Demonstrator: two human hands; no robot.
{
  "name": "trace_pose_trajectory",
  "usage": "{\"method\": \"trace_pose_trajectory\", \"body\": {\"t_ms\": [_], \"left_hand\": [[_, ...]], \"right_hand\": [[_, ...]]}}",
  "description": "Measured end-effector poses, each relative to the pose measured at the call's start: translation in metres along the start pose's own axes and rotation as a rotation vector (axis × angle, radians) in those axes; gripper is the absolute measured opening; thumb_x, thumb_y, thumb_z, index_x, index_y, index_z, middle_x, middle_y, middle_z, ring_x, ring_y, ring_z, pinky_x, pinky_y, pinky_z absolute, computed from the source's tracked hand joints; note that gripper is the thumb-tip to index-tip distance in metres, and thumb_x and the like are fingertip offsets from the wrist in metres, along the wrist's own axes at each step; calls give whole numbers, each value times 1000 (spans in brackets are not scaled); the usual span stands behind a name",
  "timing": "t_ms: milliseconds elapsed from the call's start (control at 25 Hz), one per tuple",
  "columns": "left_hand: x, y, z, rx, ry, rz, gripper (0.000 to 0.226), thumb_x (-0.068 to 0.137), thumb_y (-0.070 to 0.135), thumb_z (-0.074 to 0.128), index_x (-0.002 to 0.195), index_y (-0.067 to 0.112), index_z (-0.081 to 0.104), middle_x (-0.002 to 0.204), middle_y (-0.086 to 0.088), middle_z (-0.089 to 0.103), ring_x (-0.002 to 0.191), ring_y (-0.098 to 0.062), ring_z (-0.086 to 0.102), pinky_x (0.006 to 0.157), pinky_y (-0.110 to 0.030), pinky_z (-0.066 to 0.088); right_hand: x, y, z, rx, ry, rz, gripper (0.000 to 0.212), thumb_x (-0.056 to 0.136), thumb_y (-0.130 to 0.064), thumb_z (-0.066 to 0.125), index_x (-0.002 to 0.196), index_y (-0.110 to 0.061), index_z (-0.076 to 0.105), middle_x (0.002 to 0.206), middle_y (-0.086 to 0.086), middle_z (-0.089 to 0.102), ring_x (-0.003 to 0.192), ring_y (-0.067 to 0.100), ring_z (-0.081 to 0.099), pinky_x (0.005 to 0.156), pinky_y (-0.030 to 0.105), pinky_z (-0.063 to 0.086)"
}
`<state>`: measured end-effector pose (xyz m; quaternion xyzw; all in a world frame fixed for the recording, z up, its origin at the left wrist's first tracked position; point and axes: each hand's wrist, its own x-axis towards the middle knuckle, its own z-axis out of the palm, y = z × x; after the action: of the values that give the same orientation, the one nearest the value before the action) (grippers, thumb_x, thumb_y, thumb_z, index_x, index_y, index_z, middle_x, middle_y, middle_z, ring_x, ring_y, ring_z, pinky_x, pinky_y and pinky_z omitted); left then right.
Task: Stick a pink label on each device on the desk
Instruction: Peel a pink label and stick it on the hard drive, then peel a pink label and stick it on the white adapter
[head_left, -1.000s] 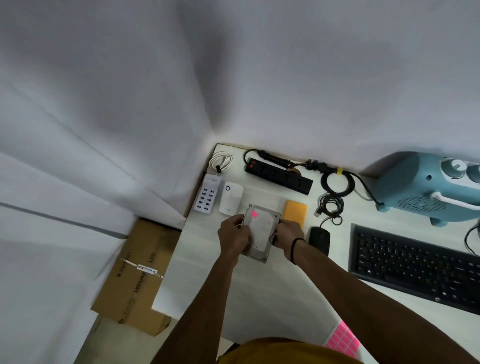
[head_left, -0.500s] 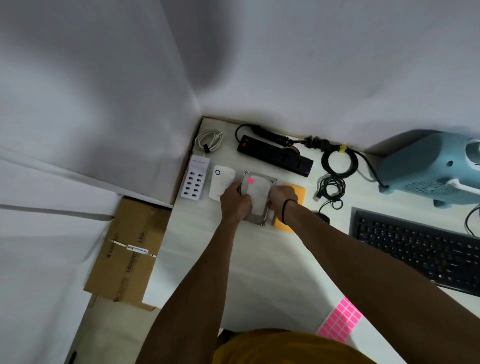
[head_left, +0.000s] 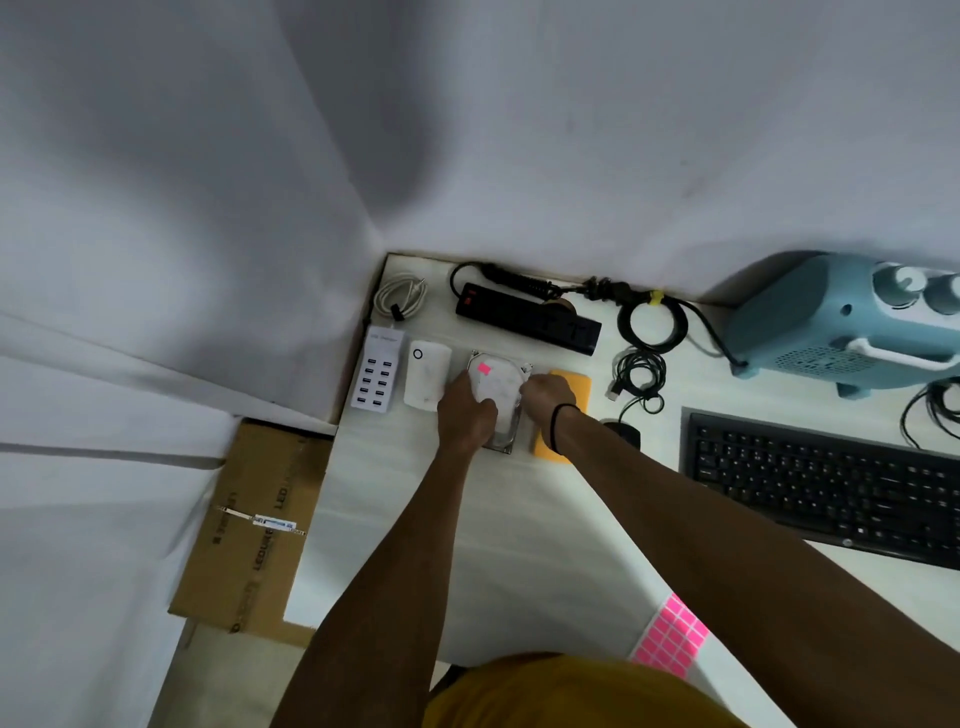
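Note:
A silver hard drive (head_left: 500, 385) with a pink label (head_left: 483, 369) near its far left corner lies on the white desk (head_left: 395, 519), between a white device (head_left: 427, 380) and an orange device (head_left: 571, 387). My left hand (head_left: 464, 415) grips its left side and my right hand (head_left: 545, 397) grips its right side. A sheet of pink labels (head_left: 671, 635) lies at the desk's near edge. Other devices: a white USB charger (head_left: 377, 376), a black power strip (head_left: 527, 318), a black mouse (head_left: 623, 432), a black keyboard (head_left: 821, 478), a blue heater (head_left: 852, 325).
Coiled cables (head_left: 649, 338) lie between the power strip and the heater, and a white cable (head_left: 401, 297) sits in the desk's far left corner. A cardboard box (head_left: 254, 525) stands on the floor left of the desk. White walls close the back and left.
Both hands carried the labelled hard drive away from me and set it in the row between the white device and the orange one. The view shifted a little.

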<state>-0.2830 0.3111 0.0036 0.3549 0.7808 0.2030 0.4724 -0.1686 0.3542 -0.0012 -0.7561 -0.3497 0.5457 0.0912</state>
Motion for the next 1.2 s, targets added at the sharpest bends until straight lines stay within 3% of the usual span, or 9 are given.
{"method": "trace_pose_trajectory", "body": {"t_ms": [120, 240, 520, 640, 720, 840, 960, 1080, 1200], "left_hand": [[-27, 7, 11, -34, 9, 70, 63, 92, 1, 54, 153, 11, 43, 154, -9, 49, 143, -28, 45, 116, -36, 39], [-60, 11, 33, 10, -60, 169, 51, 97, 7, 57, 147, 13, 51, 143, -7, 60, 132, -25, 56, 102, -28, 45], [-131, -8, 128, 175, -378, 252, 28, 98, 16, 59, 123, 21, 71, 122, -2, 71, 110, -20, 66, 94, -34, 54], [-156, -26, 164, 250, -524, 177, 27, 95, 15, 60, 119, 21, 71, 120, -10, 71, 104, -23, 68, 91, -37, 56], [-166, -37, 179, 326, -570, 130, 33, 94, 16, 59, 125, 19, 68, 130, -8, 67, 114, -25, 66, 100, -39, 55], [-178, -49, 194, 418, -583, 53, 45, 95, 18, 55, 140, 16, 57, 146, -8, 55, 130, -27, 55, 107, -37, 48], [-188, -52, 206, 463, -554, 24, 52, 98, 16, 52, 150, 12, 47, 154, -9, 48, 138, -27, 48, 97, -30, 41], [-194, -53, 217, 447, -511, -12, 55, 97, 14, 54, 151, 11, 43, 152, -10, 49, 134, -28, 51, 94, -29, 41], [-200, -56, 230, 442, -480, -56, 44, 93, 18, 57, 136, 15, 50, 133, -9, 59, 122, -29, 57, 107, -45, 46]], "right_hand": [[-24, 12, -19, 18, -63, -83, 27, 90, -12, 52, 105, -3, 73, 93, 8, 61, 89, 27, 57, 77, 33, 46], [-50, 39, -50, 35, -41, -150, 29, 93, -20, 54, 114, -14, 73, 112, 3, 69, 109, 24, 62, 99, 36, 50], [-108, 191, -139, 24, 253, -144, 23, 96, -19, 56, 106, -20, 77, 110, 0, 75, 105, 19, 68, 90, 21, 46], [-126, 262, -162, -1, 259, -7, 24, 97, -18, 55, 109, -19, 76, 115, 1, 74, 110, 20, 66, 96, 25, 48], [-131, 294, -166, -71, 252, 24, 27, 97, -16, 52, 112, -18, 74, 119, 3, 72, 113, 22, 65, 99, 30, 49], [-136, 323, -162, -341, 143, 4, 35, 97, -21, 49, 130, -21, 63, 130, 7, 64, 118, 27, 60, 100, 37, 50], [-138, 340, -157, -669, -27, -14, 52, 97, -30, 51, 147, -29, 40, 137, 11, 50, 124, 31, 52, 100, 44, 48], [-137, 348, -160, -803, -59, -34, 64, 96, -34, 53, 153, -38, 24, 143, 11, 42, 130, 32, 44, 101, 47, 44], [-133, 352, -165, -840, -73, -48, 65, 96, -35, 54, 152, -42, 22, 147, 9, 38, 134, 32, 39, 105, 48, 41]]}}
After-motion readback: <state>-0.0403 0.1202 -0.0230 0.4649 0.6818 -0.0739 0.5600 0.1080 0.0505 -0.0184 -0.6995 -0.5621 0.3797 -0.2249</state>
